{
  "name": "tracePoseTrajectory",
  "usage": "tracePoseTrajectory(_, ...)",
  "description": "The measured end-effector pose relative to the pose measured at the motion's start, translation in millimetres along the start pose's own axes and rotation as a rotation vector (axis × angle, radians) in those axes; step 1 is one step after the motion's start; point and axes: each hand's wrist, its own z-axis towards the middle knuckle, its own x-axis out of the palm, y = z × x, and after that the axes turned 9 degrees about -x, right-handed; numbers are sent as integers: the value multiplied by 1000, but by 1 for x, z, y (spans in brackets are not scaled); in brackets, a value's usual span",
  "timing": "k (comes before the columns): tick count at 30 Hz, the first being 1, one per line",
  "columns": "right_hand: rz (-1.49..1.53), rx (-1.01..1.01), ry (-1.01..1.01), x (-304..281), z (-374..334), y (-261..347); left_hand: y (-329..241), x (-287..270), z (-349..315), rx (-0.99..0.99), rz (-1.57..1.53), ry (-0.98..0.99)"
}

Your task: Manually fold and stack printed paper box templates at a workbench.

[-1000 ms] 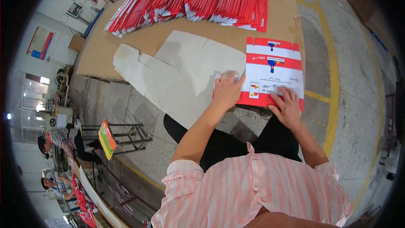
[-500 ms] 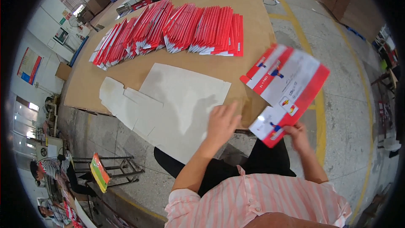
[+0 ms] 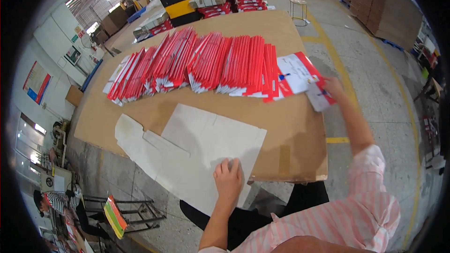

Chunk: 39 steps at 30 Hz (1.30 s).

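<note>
Folded carton now out at the far end of the red row, no longer in front of the person.

Brown table (image 3: 300,140); red-and-white carton (image 3: 297,72) moved onto the row of cartons (image 3: 206,63), right hand (image 3: 333,86) pinching its corner; left hand (image 3: 228,178) flat, open, on the white sheet (image 3: 206,145).

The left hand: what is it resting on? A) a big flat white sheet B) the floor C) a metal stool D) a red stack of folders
A: the left hand lies flat on the white flattened cardboard sheet at the near edge of the table, while the right hand is out at the red-and-white folded carton by the end of the red row.
</note>
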Motion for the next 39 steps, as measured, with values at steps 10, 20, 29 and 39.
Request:
tracePoseTrajectory(10,434,51,330,119,41,125,6,-19,-16,30,-147,145)
tracePoseTrajectory(20,503,-451,20,91,-189,85,18,-83,-97,84,288,464)
tracePoseTrajectory(29,502,-720,26,15,-309,189,-8,-210,-22,161,142,10)
tracePoseTrajectory(39,329,-885,-46,-16,-341,157,-60,-168,-14,279,-353,509)
